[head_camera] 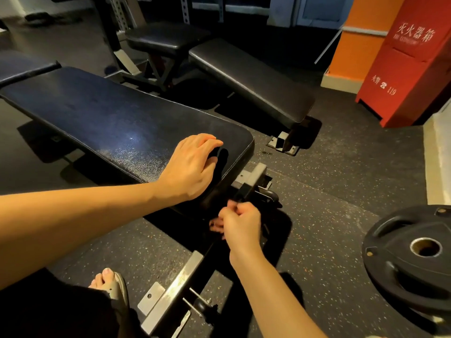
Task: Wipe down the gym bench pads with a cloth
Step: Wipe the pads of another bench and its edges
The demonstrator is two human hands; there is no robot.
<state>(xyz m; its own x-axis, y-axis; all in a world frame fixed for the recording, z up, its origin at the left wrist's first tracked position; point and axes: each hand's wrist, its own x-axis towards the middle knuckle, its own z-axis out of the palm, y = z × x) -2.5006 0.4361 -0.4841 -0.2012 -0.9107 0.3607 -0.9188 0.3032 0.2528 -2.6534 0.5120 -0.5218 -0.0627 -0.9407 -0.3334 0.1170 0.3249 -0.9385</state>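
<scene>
- at the near end of the bench pad (109, 123), the left hand (190, 167) is laid palm down, its fingers together and only slightly bent over the black vinyl; nothing is gripped by it.
- a dark shape is seen under those fingers, but it cannot be told whether it is a cloth or a shadow; no cloth can be made out clearly elsewhere.
- the pad is set flat and runs from the lower middle toward the upper left, where a second pad section (22, 67) is met across a narrow gap; a dull sheen is shown on its surface near the hand.
- just below the pad's end, the right hand (241, 223) is held with its fingers curled into a fist, close to the bench frame (175, 291); whether anything is held in it cannot be told.
- a foot in a sandal (112, 284) is placed on the speckled rubber floor (329, 172) beside the frame's foot.
- a second bench (249, 76) is stood beyond, apart from the first.
- a black weight plate (410, 259) is laid on the floor at the right.
- a red fire extinguisher box (410, 64) is stood against an orange pillar (361, 45) at the upper right.
</scene>
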